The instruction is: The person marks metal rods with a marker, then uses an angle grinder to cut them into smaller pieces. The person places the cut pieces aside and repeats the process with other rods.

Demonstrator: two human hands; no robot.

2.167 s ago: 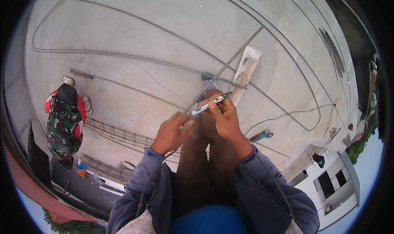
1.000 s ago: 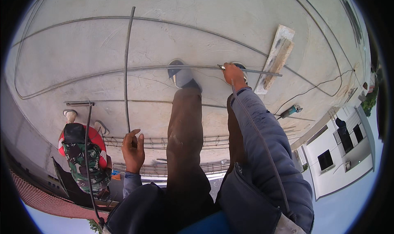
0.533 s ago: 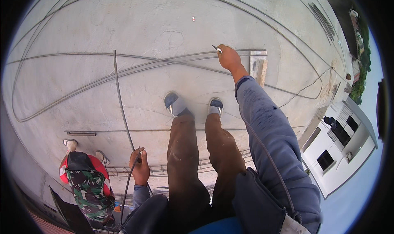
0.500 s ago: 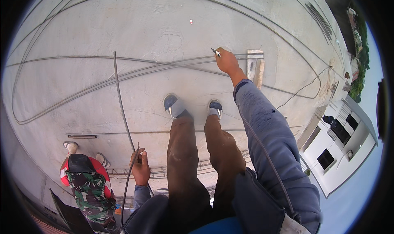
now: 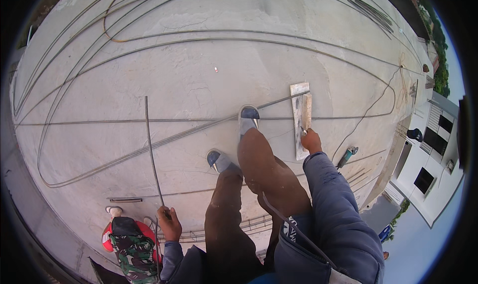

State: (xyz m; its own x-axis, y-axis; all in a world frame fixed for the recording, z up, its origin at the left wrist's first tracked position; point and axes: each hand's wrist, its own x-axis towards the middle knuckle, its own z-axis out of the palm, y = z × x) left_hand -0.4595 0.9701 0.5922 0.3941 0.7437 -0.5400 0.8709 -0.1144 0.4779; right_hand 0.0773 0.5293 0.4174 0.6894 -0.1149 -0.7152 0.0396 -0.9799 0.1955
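My left hand, at the lower left, is closed around a thin grey steel rod that slants up and away over the concrete. Ahead on the right, my right hand is closed on a small pen-like thing, mostly hidden by the fingers. That hand is over the near end of a pale wooden board with a second strip of wood along it. Long bent steel rods run across the floor, their ends lying over the board's far end.
A teal angle grinder lies right of my right hand. More long rods curve across the concrete, and a rod bundle lies far right. A person in red and camouflage is at lower left. A cage of bars lies near my legs.
My right hand has moved back and right, from over the bent rods to the board. My right foot has stepped forward. The left hand still holds its rod.
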